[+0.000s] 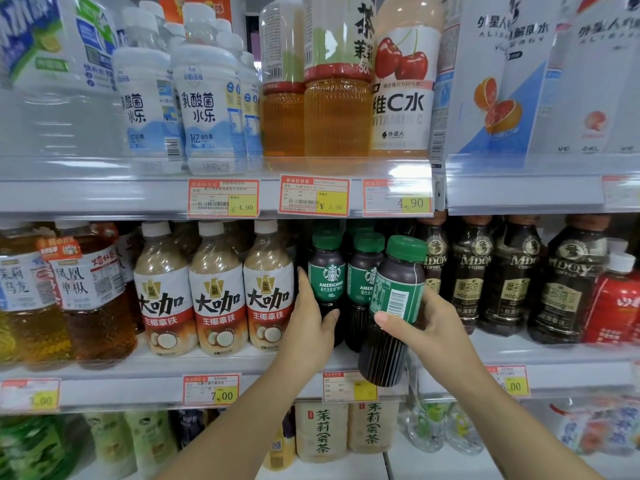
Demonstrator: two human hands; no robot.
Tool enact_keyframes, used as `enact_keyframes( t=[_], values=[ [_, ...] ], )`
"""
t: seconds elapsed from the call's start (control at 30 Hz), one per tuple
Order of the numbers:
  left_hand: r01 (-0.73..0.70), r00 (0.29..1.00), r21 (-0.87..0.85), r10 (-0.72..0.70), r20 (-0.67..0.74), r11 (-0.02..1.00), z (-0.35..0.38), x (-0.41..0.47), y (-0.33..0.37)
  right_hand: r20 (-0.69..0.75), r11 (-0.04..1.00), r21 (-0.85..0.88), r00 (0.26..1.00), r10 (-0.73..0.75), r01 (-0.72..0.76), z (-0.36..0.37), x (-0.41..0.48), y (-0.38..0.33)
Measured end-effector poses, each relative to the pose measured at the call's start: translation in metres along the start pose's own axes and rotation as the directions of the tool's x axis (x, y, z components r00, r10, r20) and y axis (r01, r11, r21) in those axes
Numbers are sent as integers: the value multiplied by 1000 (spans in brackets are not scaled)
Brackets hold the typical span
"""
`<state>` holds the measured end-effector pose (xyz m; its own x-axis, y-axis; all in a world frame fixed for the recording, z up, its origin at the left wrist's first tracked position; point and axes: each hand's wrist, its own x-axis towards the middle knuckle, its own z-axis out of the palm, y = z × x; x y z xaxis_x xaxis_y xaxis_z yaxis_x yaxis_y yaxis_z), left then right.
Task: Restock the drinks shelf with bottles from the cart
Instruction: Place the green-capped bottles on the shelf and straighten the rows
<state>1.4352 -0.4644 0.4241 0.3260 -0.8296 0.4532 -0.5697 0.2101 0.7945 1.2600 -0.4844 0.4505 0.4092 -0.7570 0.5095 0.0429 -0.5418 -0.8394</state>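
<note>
One loose bottle, cap up-right, gripped right hand; left hand grips shelved bottle.

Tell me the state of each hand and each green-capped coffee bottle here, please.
left hand, grips the shelf bottle.
shelf bottle, capped, upright on the middle shelf.
right hand, grips the held bottle.
held bottle, capped, tilted, lifted in front of the shelf edge, barcode towards the camera.
neighbour bottle, capped, upright on the shelf.
</note>
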Motion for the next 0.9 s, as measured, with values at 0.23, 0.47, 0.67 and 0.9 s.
enact_keyframes(
  t=[0.23,0.47,0.67,0.9],
  values=[
    [45,998,-28,-43,49,999,-2,11,1,12,1000,9,1000,7,-7,0,-2,-2],
    [-70,997,29,70,12,997,-24,-29,20,50,986,-98,990,-133,138,20,-2,-13],
    [-158,986,-156,148,-72,975,-60,-51,20,23,915,-325,969,-244,239,57,7,-7],
    [-152,985,-164,162,52,975,-47,-43,15,-83,907,-367,963,-254,208,71,17,1]
  ],
)
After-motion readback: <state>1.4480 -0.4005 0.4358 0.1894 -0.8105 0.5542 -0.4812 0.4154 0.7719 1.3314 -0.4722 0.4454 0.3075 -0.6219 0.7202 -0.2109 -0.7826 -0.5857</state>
